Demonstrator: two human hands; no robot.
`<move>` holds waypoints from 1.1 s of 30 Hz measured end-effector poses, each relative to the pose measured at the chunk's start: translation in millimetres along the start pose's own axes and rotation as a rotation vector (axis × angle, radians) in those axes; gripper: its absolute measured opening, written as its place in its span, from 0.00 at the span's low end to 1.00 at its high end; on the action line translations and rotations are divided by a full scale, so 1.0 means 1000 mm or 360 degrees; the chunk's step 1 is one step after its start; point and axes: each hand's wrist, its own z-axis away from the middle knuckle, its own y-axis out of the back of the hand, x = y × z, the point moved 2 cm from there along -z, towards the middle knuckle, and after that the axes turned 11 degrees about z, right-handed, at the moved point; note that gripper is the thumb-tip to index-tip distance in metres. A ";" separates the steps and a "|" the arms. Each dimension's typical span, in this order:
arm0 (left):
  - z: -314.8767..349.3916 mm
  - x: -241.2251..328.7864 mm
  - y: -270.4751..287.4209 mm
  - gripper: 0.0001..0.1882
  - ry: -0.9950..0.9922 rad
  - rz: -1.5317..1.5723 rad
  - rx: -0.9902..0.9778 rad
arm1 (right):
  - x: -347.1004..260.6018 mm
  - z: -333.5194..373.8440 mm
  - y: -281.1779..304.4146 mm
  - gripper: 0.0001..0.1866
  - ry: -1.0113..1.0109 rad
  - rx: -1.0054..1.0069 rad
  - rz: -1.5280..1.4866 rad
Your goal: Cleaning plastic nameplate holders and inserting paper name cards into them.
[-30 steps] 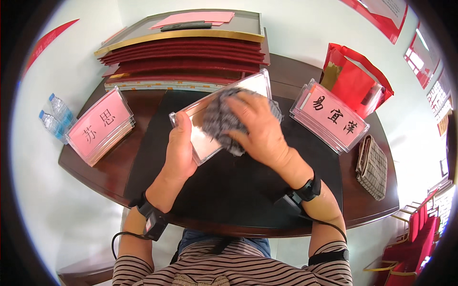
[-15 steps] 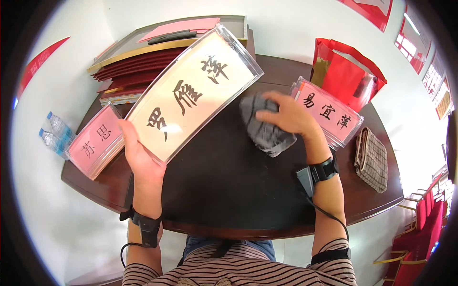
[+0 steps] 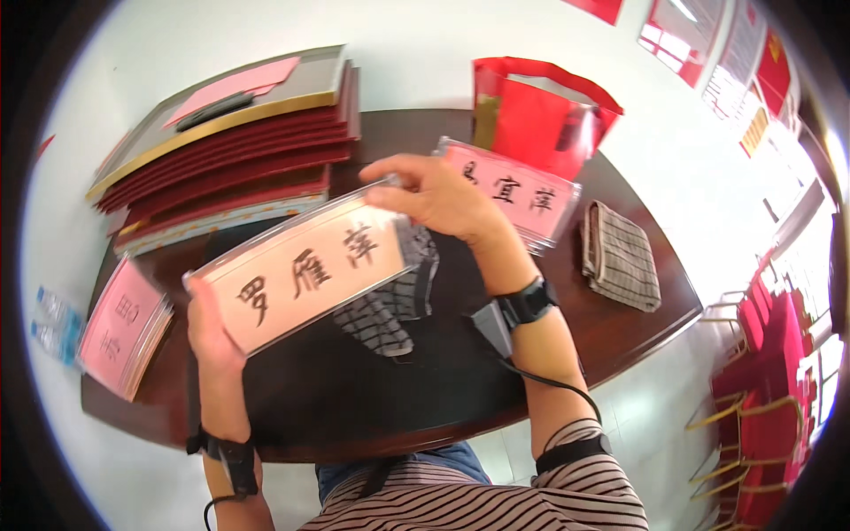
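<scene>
I hold a clear acrylic name plate with a pink insert and black characters (image 3: 305, 270) above the dark table (image 3: 425, 389). My left hand (image 3: 208, 332) grips its lower left end. My right hand (image 3: 434, 195) grips its upper right end and also holds a dark checked cloth (image 3: 390, 305), which hangs down behind the plate.
A second pink name plate (image 3: 513, 190) lies at the right, a third stack of pink plates (image 3: 119, 323) at the left. A pile of red folders (image 3: 226, 150) sits at the back, a red bag (image 3: 540, 115) behind right, a folded checked cloth (image 3: 620, 257) at far right.
The right hand left the other plate on the right, came across with the cloth and took hold of the held plate's upper end. The plate has dropped lower and toward the middle.
</scene>
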 end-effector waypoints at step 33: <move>-0.011 -0.017 -0.013 0.19 0.0298 -0.0426 0.0502 | 0.115 0.095 0.151 0.20 -0.0775 0.0904 0.0340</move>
